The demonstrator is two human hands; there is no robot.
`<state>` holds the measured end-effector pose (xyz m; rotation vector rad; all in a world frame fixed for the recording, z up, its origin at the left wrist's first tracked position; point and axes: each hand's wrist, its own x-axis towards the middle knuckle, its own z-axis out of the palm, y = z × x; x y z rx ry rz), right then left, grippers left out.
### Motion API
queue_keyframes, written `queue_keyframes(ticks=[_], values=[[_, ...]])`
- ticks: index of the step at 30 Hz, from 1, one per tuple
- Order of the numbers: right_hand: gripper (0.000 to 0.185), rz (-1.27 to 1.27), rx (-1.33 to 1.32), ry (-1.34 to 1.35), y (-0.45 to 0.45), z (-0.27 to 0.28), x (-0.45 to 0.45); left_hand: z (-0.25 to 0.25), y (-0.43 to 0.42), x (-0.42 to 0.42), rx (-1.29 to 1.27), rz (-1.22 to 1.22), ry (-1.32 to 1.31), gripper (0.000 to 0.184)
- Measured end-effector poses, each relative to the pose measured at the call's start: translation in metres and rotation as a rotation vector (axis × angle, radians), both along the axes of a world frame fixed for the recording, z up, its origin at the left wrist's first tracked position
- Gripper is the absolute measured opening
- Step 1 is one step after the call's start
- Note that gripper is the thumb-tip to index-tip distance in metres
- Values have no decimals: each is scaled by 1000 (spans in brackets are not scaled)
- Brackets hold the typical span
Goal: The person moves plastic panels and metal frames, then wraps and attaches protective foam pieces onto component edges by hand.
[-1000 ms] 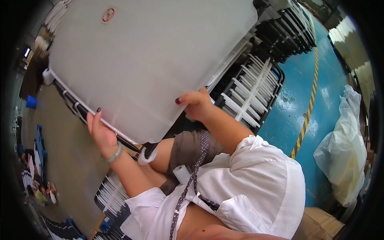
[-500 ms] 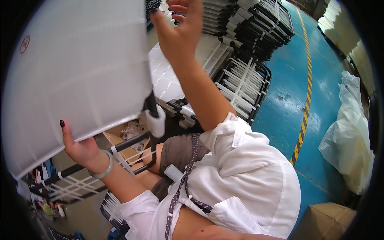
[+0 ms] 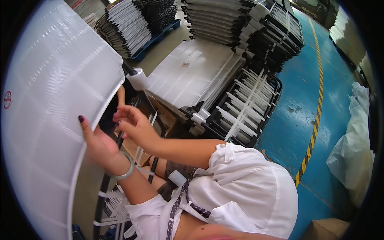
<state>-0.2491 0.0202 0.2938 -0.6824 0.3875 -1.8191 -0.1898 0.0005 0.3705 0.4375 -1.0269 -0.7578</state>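
A large white panel (image 3: 52, 108) with a red prohibition mark fills the left side, tilted. My left hand (image 3: 102, 150), with a bangle at the wrist, grips its near edge, thumb on top and fingers underneath. Close beside it is my right hand (image 3: 138, 130), its fingers curled toward the thumb near a black tube frame (image 3: 105, 186). Whatever they pinch, if anything, is too small to make out. White foam wrap (image 3: 138, 79) covers a corner of the black frame just beyond the panel. White straps cross the lower frame.
Stacked white panels (image 3: 188, 72) lie ahead, beside a strapped black frame (image 3: 248, 106) and taller stacks (image 3: 276, 34). A blue pallet (image 3: 158, 40) holds more folded pieces. Right are a yellow-black floor line (image 3: 314, 132), plastic sheeting (image 3: 352, 144) and a cardboard box (image 3: 326, 230).
The panel has swung left and tilted more steeply, my left hand still on its edge. My right hand has come down from its raised position to beside my left, fingers now curled.
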Motion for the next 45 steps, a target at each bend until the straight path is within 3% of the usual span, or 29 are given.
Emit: queue_keyframes(ticks=[3, 4, 8, 10, 12, 13, 15, 17, 20, 21, 23, 26, 27, 29, 32, 34, 35, 36, 38, 40, 41, 45], values=[[46, 452, 31, -96, -8, 17, -34, -16, 12, -16, 102, -56, 83, 38], [45, 479, 25, -108, -9, 22, -37, -31, 6, -9, 221, -155, 55, 41], [37, 551, -59, -313, -17, 34, -28, -42, 27, -33, 94, -112, 31, 45], [28, 502, -73, -368, -7, 45, -24, -49, 29, -29, 111, -221, 95, 48], [32, 509, -179, -421, -2, 50, -19, -44, 33, -26, 125, -257, 126, 50], [33, 476, -197, -442, 1, 53, -16, -38, 42, -29, 149, -154, 80, 50], [35, 365, -192, -519, 6, 67, -8, -50, 45, -21, 288, -252, 93, 49], [35, 276, -200, -526, 1, 79, -4, -61, 52, -10, 293, -181, -167, 48], [37, 231, -232, -578, 0, 96, 1, -57, 75, -12, 91, -384, 131, 54], [37, 232, -236, -583, 0, 101, 1, -61, 79, -9, -18, -462, 73, 62], [41, 190, -221, -519, 0, 109, -5, -75, 100, -12, -104, -335, -191, 67], [40, 107, -129, -467, 14, 127, -20, -117, 106, 7, -334, -347, -556, 75], [39, 60, -125, -446, 7, 131, -23, -150, 108, 23, -255, -444, -561, 63], [43, 53, -267, -449, -1, 140, -31, -188, 110, 42, -108, -430, -578, 17], [34, 7, -372, -416, -14, 155, -43, -246, 103, 89, -139, -581, -823, 16], [31, 199, -328, -363, -9, 170, -64, -277, 113, 100, 102, -501, -581, 15], [32, 125, -353, -268, -1, 176, -74, -291, 121, 104, 222, -444, -450, 16], [33, 48, -377, -177, -1, 178, -92, -299, 111, 91, 153, -437, -270, 19], [33, -120, -406, -9, -10, 182, -126, -301, 89, 79, 149, -325, -393, 24], [32, -289, -376, 123, -31, 183, -155, -312, 61, 65, 73, -305, -288, 32], [32, -270, -342, 101, -46, 183, -184, -306, 49, 61, 155, -340, -281, 38], [34, -436, -45, 79, -69, 164, -228, -330, 16, 77, 401, -463, -264, 28]])
